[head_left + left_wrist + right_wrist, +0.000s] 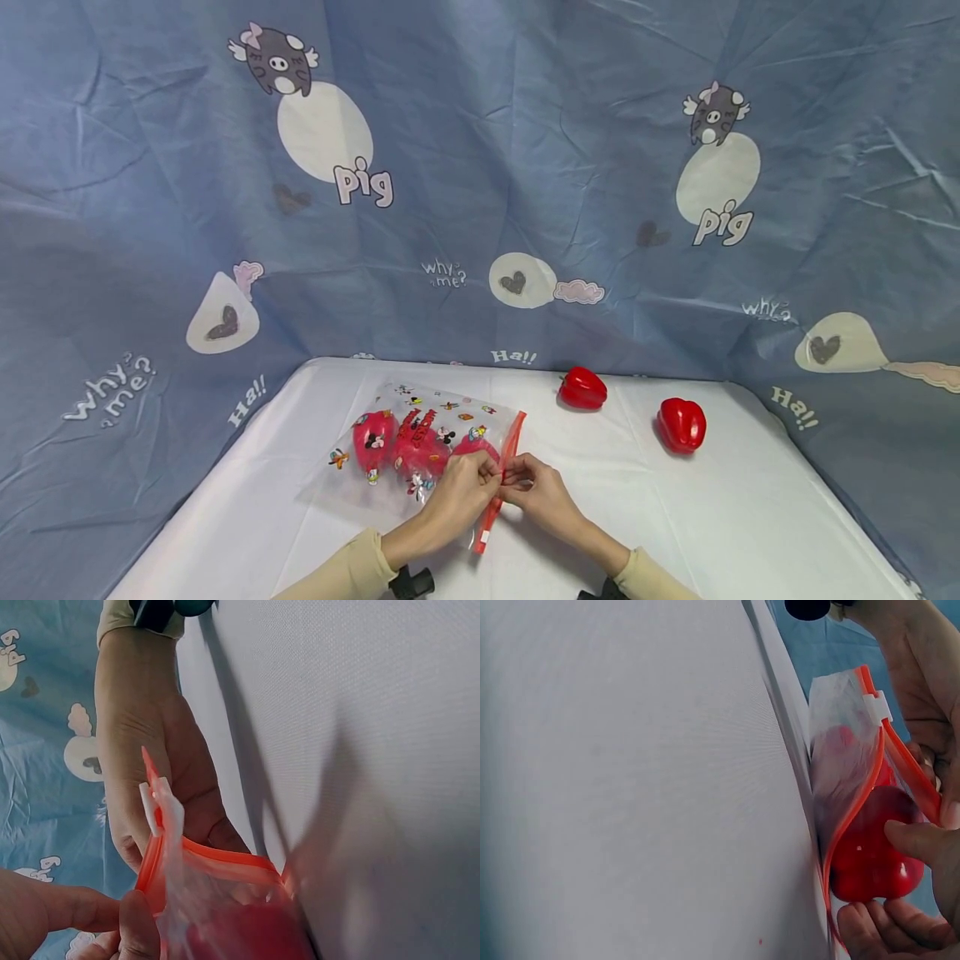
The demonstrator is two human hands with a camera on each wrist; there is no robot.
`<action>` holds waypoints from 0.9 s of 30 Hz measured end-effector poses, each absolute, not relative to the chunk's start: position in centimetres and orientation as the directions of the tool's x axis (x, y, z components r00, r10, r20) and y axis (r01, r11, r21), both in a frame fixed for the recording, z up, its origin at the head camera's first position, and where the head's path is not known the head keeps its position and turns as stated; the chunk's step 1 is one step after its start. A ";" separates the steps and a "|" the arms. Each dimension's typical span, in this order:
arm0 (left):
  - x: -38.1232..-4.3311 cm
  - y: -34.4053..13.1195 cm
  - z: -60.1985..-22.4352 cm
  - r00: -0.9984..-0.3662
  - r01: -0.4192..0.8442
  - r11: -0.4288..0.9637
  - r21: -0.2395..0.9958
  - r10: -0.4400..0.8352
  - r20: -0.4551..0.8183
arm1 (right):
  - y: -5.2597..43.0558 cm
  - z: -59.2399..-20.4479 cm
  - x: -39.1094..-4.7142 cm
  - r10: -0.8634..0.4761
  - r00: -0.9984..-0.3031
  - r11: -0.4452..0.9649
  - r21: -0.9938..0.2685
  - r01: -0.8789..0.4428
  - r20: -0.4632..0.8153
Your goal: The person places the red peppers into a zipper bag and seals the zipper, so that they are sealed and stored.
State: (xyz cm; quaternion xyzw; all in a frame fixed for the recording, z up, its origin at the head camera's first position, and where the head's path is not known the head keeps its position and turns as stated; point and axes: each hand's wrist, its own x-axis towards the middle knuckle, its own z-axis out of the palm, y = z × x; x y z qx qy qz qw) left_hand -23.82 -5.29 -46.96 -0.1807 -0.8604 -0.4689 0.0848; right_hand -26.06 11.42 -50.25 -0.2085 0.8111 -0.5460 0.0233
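Observation:
A clear zip bag [390,492] with cartoon prints and a red-orange zip edge [489,517] lies on the white table, several red bell peppers [371,442] inside. My left hand [465,483] pinches the zip edge between thumb and index finger. From the other side my right hand [543,496] holds the same edge, its curled fingertips close beside the left ones. In the right wrist view the mouth gapes, and a bell pepper [874,859] shows in it, overlapped by my right thumb [915,840]. A white slider [877,709] sits near one end of the zip.
Two more red bell peppers lie apart on the table [600,517]: one pepper [582,389] near the back edge, the other pepper [682,426] farther right. A blue patterned cloth [450,167] hangs behind the table.

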 end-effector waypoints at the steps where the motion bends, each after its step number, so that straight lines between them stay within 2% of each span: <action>1: -23.9 -5.3 -47.0 -0.920 0.390 0.499 0.774 0.229 0.317 | 11.4 -50.5 -26.2 -0.371 -0.909 0.307 -0.898 -0.314 0.191; 4: -23.9 -5.4 -46.9 -0.922 0.388 0.514 0.765 0.218 0.320 | 11.4 -51.8 -26.9 -0.388 -0.904 0.285 -0.910 -0.302 0.179; 11: -23.9 -5.4 -46.8 -0.922 0.385 0.551 0.740 0.202 0.330 | 11.1 -51.7 -26.3 -0.411 -0.902 0.317 -0.907 -0.279 0.134; 17: -23.9 -5.3 -46.7 -0.926 0.378 0.561 0.737 0.206 0.318 | 10.9 -51.6 -26.0 -0.415 -0.899 0.351 -0.886 -0.303 0.143; 27: -23.8 -5.4 -46.7 -0.924 0.383 0.521 0.763 0.215 0.317 | 11.3 -52.0 -26.7 -0.326 -0.931 0.332 -0.902 -0.276 0.165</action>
